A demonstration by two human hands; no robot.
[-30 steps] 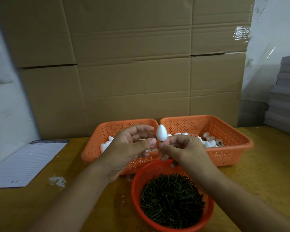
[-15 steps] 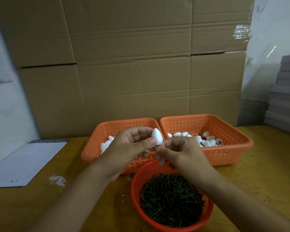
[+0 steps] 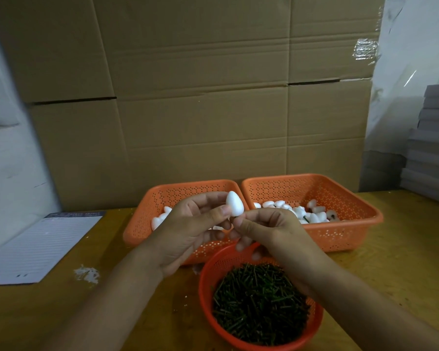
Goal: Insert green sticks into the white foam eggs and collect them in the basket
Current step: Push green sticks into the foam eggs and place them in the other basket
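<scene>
A small white foam egg (image 3: 235, 206) is being held up over the counter (image 3: 403, 274), pointed end up, so its bottom can be reached. It is being pinched by the thumb and curled fingers (image 3: 219, 214) of the left hand (image 3: 188, 231). The right hand (image 3: 269, 231) is being kept just under the egg with its fingers curled tight, probably around a green stick, but the stick cannot be seen. More thin green sticks (image 3: 259, 305) are being kept close in the round orange plastic bowl (image 3: 238, 340). Finished eggs are likely being dropped in the right orange plastic basket (image 3: 340, 239).
</scene>
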